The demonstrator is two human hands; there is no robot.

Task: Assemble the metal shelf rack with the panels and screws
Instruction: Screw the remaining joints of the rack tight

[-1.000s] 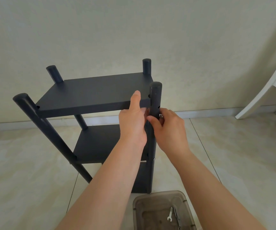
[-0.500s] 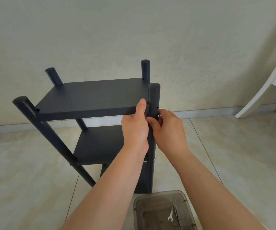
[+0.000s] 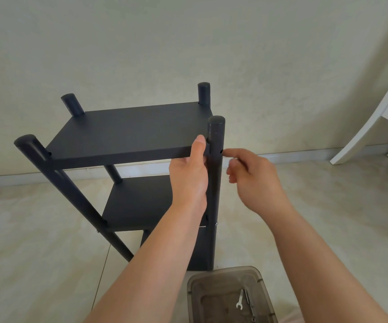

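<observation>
1. Where the dark grey metal shelf rack (image 3: 127, 173) stands on the pale tiled floor (image 3: 25, 241), the left hand (image 3: 189, 176) grips the front edge of its flat top panel (image 3: 127, 129), thumb on top.
2. Right hand (image 3: 253, 180) hovers just beside the near-right round post (image 3: 216, 164), fingers loosely curled; whether it holds a screw cannot be told.
3. An open screw hole (image 3: 221, 151) shows in that post at panel level.
4. Below, a translucent grey plastic box (image 3: 228, 297) holds a small silver spanner (image 3: 240, 301).
5. White furniture (image 3: 375, 122) stands at far right.
</observation>
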